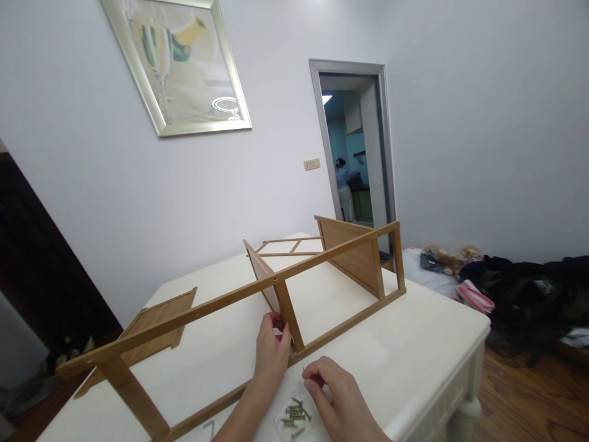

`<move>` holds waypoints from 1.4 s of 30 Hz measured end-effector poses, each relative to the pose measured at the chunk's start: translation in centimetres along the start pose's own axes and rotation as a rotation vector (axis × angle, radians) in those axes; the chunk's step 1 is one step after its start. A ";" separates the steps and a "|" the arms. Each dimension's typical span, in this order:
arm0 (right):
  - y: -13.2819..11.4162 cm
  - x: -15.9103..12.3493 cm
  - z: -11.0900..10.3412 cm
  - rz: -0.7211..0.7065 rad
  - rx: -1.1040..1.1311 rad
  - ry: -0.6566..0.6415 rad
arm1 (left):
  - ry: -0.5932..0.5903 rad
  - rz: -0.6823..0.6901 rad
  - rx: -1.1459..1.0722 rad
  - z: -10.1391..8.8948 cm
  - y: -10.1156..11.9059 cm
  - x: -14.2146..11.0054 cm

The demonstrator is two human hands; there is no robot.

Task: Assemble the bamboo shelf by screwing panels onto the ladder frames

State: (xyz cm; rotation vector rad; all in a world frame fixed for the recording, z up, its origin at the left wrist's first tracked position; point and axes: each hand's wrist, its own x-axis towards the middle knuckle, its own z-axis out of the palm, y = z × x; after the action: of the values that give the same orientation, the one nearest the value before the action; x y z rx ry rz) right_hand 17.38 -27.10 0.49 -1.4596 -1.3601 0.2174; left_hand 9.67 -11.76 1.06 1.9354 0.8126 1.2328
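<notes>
A wooden shelf frame (221, 301) lies on its side on the white table (427, 344), with two shelf boards standing up from it. My left hand (272, 347) is closed on the lower end of the middle shelf board (262, 270), beside the frame's crossbar (289, 313). Some of its fingertips are hidden behind the wood. Just right of it, my right hand (334, 393) pinches a small screw, mostly covered by the fingers, near the lower rail (350, 328). Below, several brass-coloured screws (294, 414) lie on a clear plastic bag.
An L-shaped hex key (209, 426) lies by my left forearm. A loose slatted wooden panel (161, 319) rests at the left, and another wooden frame (294, 247) at the back. Bags and clothes (515, 294) are piled at the right. A person (345, 187) stands beyond the doorway.
</notes>
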 end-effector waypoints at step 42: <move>0.5 0.2 0.2 0.130 0.138 0.043 | -0.092 0.010 -0.053 0.1 -0.3 1.2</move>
State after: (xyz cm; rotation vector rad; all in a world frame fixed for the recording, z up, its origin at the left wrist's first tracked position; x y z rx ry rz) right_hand 17.62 -26.75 0.12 -1.4303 -1.1928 0.3546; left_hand 10.11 -10.66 1.37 1.9400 0.7172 1.1508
